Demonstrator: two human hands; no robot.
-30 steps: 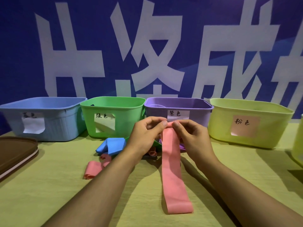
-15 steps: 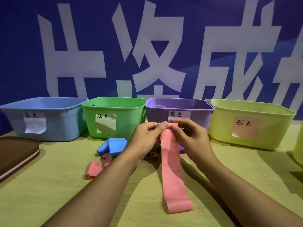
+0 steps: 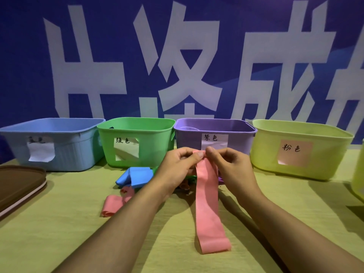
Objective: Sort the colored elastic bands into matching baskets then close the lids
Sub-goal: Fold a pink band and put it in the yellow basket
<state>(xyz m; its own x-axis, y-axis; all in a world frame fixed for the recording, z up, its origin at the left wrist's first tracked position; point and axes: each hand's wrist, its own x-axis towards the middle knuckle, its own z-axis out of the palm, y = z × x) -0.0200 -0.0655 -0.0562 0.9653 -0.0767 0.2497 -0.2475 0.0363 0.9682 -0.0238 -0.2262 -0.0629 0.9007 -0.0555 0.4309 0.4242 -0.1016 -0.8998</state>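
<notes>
Here both hands [image 3: 204, 154] pinch the pink band [image 3: 207, 201].

A table [image 3: 59, 243] covered in a yellow-green cloth fills the near part of the scene, its surface faintly wrinkled and crossed by dark shadows on the right side. Behind it, across the whole far side, hangs a deep blue banner [image 3: 25, 56] printed with very large white characters [image 3: 183, 62], which are cut off at the top and at the right edge. A paler blue curved stripe runs through the banner on the far right. At the far right edge of the table, a pale yellow-green object [image 3: 358, 186] is only partly in view, too cropped to tell what it is.
</notes>
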